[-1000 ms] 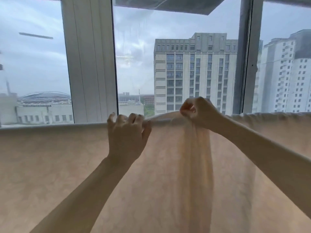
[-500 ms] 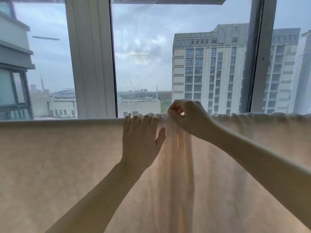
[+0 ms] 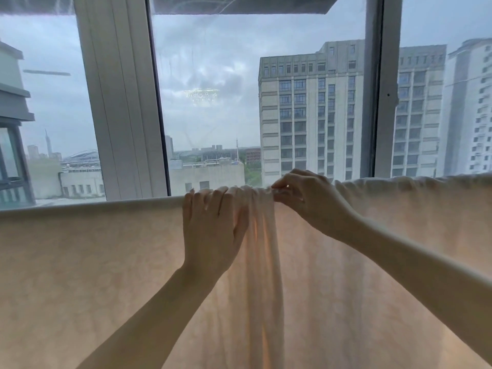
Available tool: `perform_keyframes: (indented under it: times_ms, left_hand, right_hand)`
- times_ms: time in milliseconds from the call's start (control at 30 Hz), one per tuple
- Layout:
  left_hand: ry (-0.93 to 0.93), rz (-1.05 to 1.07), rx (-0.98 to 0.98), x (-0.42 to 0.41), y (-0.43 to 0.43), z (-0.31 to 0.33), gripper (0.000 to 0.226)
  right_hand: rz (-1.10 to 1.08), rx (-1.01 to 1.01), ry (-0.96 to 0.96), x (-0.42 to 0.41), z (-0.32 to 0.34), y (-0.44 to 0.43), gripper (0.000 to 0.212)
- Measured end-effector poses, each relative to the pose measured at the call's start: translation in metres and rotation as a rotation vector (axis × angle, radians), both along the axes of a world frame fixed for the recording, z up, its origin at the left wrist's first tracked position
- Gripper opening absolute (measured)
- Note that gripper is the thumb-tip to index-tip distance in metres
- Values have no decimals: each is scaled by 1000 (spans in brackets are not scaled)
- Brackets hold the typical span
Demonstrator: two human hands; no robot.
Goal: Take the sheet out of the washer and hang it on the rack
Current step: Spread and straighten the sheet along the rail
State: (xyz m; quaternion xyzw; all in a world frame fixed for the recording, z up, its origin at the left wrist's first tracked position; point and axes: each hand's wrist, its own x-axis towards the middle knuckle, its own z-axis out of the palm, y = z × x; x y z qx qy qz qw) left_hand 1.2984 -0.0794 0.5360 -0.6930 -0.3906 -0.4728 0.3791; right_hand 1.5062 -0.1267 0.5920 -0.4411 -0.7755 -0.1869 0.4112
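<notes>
The sheet hangs over the rack's bar, which it hides, with a gathered bunch in the middle. My left hand hooks its fingers over the top to pin the cloth, while my right hand pinches the bunch, I judge to spread it flat.
</notes>
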Motion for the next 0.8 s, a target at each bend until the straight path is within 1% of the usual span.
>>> perform_keyframes:
  times_ms: [133,200,267,333,400,433,500,567,600,667,733,800]
  left_hand:
    - [18,11,8,-5,2,-1,40]
    - [22,12,26,-4,2,0,40]
    - [18,9,42,-4,2,0,40]
    - [8,-1,39,-4,4,1,40]
    - [-2,-2,32,-4,8,0,39]
    - [0,-3,36,-4,10,0,39]
    - [8,-18,49,-2,13,-1,38]
    - [-11,-30,57,2,15,-2,37]
    - [-28,-29,56,4,16,-2,37]
    - [-47,-26,48,6,18,-2,36]
    - [-47,-24,49,6,20,-3,36]
    - [-43,-18,68,4,21,-3,37]
  right_hand:
    - [-15,58,50,-4,-1,3,16]
    - [-59,83,66,-5,3,6,14]
    - [-116,63,95,-2,10,11,15]
    - [-210,54,196,13,19,12,16]
    - [-364,55,275,41,27,10,20]
    - [-451,27,282,56,29,6,22]
    - [-613,-52,222,78,31,-4,24]
    - [-675,-43,117,84,31,-10,18]
    - [-636,-15,74,79,31,-12,15]
    - [-471,1,-2,58,31,-13,20]
    - [-277,-76,-51,33,27,-10,23]
    - [-140,-157,-117,9,18,-3,29]
